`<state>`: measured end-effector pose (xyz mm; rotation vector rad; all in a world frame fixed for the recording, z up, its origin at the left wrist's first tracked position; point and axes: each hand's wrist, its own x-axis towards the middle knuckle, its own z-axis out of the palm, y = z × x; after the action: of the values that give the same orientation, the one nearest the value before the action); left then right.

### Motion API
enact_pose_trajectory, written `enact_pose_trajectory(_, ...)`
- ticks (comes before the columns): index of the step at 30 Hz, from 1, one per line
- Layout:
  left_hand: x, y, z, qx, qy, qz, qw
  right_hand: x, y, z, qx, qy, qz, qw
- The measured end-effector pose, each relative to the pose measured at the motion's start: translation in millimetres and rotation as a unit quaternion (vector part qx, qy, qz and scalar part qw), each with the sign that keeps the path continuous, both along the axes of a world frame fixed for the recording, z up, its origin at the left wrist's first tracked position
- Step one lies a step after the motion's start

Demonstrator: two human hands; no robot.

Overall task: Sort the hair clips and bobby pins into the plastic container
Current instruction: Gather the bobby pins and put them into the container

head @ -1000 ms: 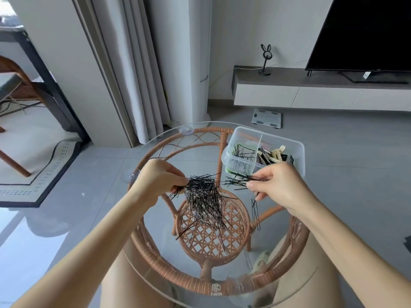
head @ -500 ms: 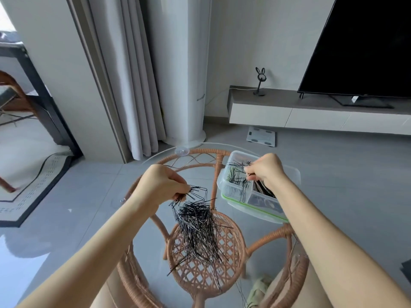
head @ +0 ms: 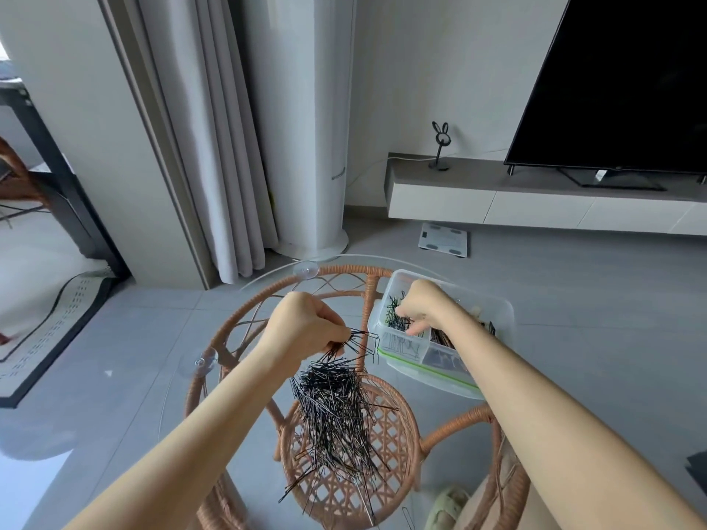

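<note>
On the round glass surface (head: 421, 409), over its rattan frame (head: 367, 296), a thick pile of black bobby pins (head: 336, 411) lies near the middle, with stray pins fanning out toward the person; just above the pile's far end the left grip (head: 306, 330) hangs with fingers curled, pinching a small bunch of pins (head: 354, 340) that splay out to the right; the clear plastic container (head: 505, 315) stands at the far right of the surface, its green-edged base just beside the pile; a divider splits it, with bobby pins in the left compartment and hair clips (head: 476, 311) in the right one; the right grip (head: 424, 307) reaches down into the left compartment, fingertips among the pins there, and whether it holds any I cannot tell; beyond, on the grey floor, a white bathroom scale (head: 443, 239) sits before a low cabinet (head: 459, 202) carrying a dark television (head: 619, 82).
</note>
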<state>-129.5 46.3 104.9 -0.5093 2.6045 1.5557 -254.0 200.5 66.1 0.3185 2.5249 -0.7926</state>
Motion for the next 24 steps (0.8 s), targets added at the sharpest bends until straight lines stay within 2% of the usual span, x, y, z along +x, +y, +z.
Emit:
enact_pose_trajectory(5,-14.5,9.3,11.5,-0.007,0.019,-0.022,1.0,7.4,13.0,14.4,0.016,0.062,0.067,0.996)
enact_pose_trajectory(10,-43.5,29.4,30.6,-0.04,0.078,-0.029,0.996,1.8,39.5,27.7,-0.07,0.149,0.025,0.986)
enact_pose_trajectory(13,-64.0,49.2,32.1,-0.12,0.131,-0.042,0.983,11.2,56.5,35.4,-0.104,0.219,0.018,0.97)
enact_pose_trajectory(16,-85.7,77.2,16.8,-0.216,0.144,-0.083,0.962,22.0,72.0,36.3,-0.11,0.249,0.035,0.961)
enact_pose_trajectory(21,-102.0,105.6,-30.3,-0.352,0.077,-0.156,0.92,39.0,90.0,28.3,-0.089,0.253,0.054,0.962)
enact_pose_trajectory(24,-106.4,106.0,-47.7,-0.377,-0.002,-0.23,0.897,46.7,98.1,21.5,-0.098,0.238,0.054,0.965)
